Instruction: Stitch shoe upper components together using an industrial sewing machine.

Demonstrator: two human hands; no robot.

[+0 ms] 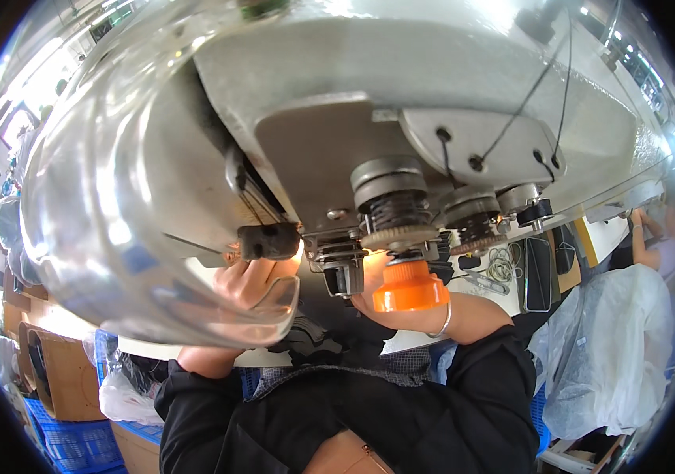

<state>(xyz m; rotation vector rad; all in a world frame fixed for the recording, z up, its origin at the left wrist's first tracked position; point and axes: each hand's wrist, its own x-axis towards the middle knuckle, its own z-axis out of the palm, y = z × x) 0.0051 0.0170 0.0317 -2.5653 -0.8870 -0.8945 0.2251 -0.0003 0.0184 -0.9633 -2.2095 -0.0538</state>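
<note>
A sewing machine head (448, 71) fills the upper view, close in front of me. Under it, black fabric (321, 308) lies between my hands and hangs toward my lap. Through a clear plastic guard (195, 316), my left hand (246, 283) appears with bent fingers closed at the fabric's left edge; the fingertips are partly hidden. My right hand (400, 318) is to the right of the fabric, its fingers covered by an orange cap (410, 289) and the tension knobs (391, 197). The needle area is hidden behind the machine parts.
On the table at right lie a black phone (538, 272), small snips (486, 283) and coiled thread (503, 261). Clear plastic sheeting (610, 347) hangs farther right, near another person (669, 245). At left stand a cardboard box (69, 371) and a blue crate (77, 442).
</note>
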